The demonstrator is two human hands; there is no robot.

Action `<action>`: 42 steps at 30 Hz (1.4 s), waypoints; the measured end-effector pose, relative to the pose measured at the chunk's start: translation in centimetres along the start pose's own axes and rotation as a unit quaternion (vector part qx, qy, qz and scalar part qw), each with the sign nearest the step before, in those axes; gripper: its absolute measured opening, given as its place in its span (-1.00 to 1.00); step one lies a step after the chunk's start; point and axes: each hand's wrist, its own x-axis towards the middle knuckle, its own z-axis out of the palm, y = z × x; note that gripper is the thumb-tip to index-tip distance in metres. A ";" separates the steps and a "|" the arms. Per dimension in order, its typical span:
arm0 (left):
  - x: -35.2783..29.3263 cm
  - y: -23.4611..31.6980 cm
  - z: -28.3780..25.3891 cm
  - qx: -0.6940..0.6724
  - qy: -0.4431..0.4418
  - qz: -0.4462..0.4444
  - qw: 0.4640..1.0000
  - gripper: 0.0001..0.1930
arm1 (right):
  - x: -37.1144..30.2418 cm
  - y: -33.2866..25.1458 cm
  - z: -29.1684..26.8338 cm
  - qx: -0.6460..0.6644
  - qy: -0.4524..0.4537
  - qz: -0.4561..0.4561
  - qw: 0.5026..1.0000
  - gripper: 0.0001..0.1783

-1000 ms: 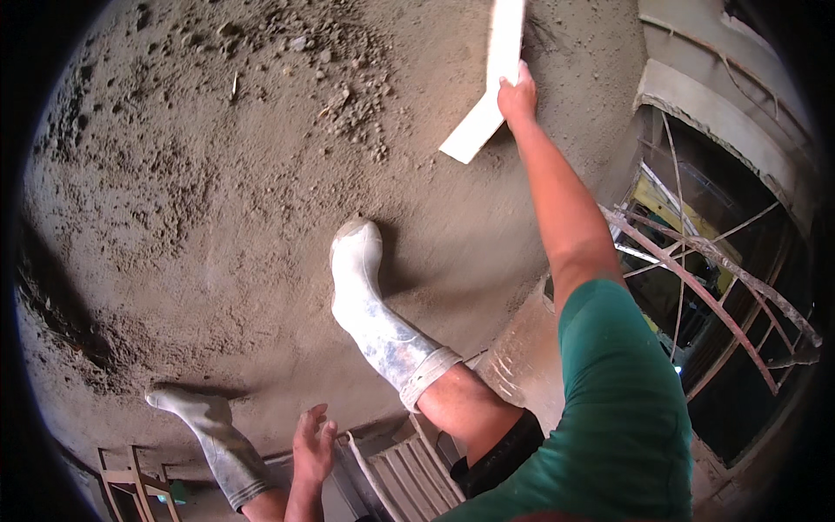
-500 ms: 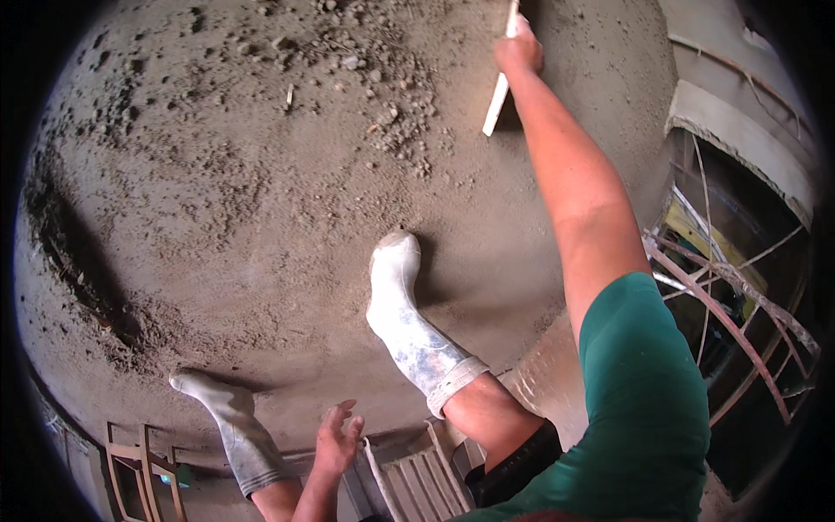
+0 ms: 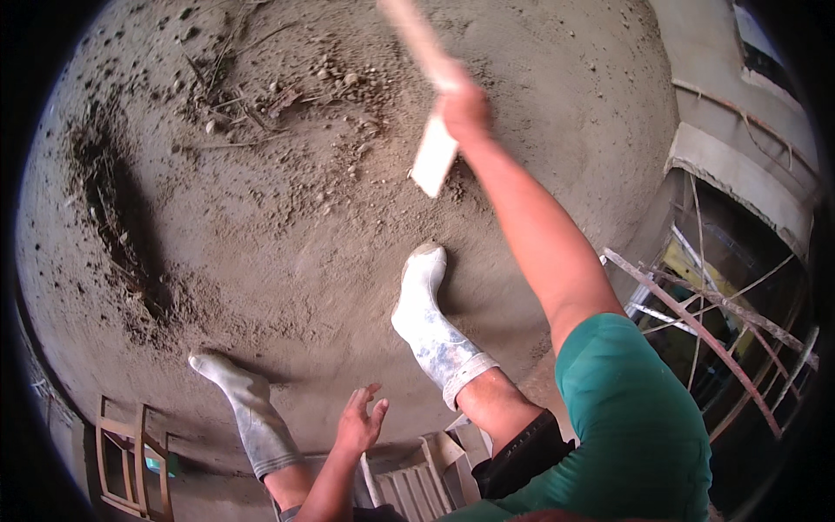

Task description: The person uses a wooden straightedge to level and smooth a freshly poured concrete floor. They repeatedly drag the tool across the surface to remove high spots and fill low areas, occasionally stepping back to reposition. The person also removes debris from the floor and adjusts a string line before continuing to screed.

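Observation:
My right hand [image 3: 466, 111] grips a long pale screed board [image 3: 433, 161] around its middle, arm stretched out ahead. Motion blurs the board's far end, and its near end lies over the grey mortar surface [image 3: 296, 209], by loose lumps and crumbs of mix [image 3: 348, 130]. Low in the picture, my left hand [image 3: 358, 422] hangs open with fingers apart, holding nothing, near my left leg. My two white rubber boots stand on the mortar, the right boot [image 3: 426, 300] nearer the board and the left boot [image 3: 235, 391] further left.
At left runs a dark ridge of heaped mix [image 3: 117, 226]. Thin sticks [image 3: 226, 143] lie among the lumps. A wooden chair-like frame [image 3: 135, 461] stands lower left, and a slatted chair [image 3: 413, 487] is below me. Right of the surface's edge are crossed poles [image 3: 713, 339] over a dark drop.
My right hand has swept the board left and nearer to me, turning its face into view. My left hand has shifted slightly right. The view has moved, showing more sticks and lumps.

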 end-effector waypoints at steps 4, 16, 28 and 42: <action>-1.2 1.3 -1.4 -0.029 -0.007 0.010 1.000 -0.62 | -1.9 14.9 -6.6 0.073 0.244 0.083 0.963 -0.45; -3.0 1.8 -5.4 -0.067 -0.011 0.027 0.997 -0.63 | -6.5 12.6 5.9 -0.117 0.229 0.253 0.933 -0.40; -4.6 2.0 -7.1 -0.064 -0.008 0.082 0.995 -0.62 | -8.1 -19.3 20.4 -0.014 0.000 -0.078 0.997 -0.51; -8.1 2.2 -12.9 -0.137 0.005 0.096 0.986 -0.59 | 9.3 -11.8 7.5 -0.177 0.205 0.063 0.961 -0.56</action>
